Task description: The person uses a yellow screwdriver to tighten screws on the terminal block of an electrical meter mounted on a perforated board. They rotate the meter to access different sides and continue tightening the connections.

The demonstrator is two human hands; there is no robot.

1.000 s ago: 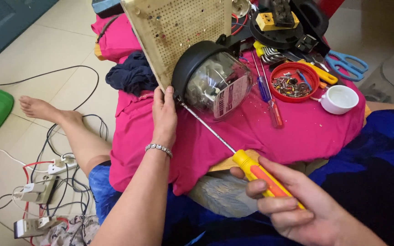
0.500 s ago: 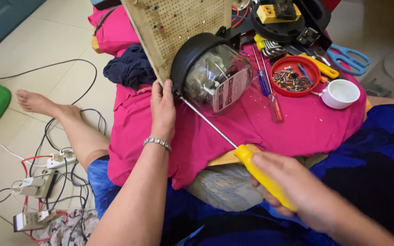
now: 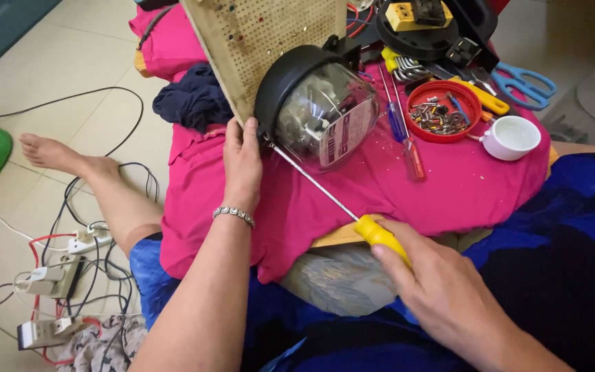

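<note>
An electric meter (image 3: 321, 103) with a black housing and a clear dome stands tilted on a perforated board (image 3: 263, 41), over a pink cloth (image 3: 394, 186). My left hand (image 3: 242, 162) presses against the board's lower edge beside the meter; a bracelet is on its wrist. My right hand (image 3: 435, 289) grips the yellow handle of a long screwdriver (image 3: 332, 200). Its thin shaft runs up and to the left, and the tip touches the meter's lower left rim.
A red dish of screws (image 3: 442, 114), a white cup (image 3: 514, 136), blue scissors (image 3: 528, 83), a red-handled screwdriver (image 3: 408, 145) and hex keys lie on the cloth at right. Power strips and cables (image 3: 63, 275) lie on the tiled floor at left, by my bare foot (image 3: 53, 155).
The view has shifted slightly. My right hand has slid up the screwdriver handle, and the shaft stays on the meter's rim. My left hand has not moved.
</note>
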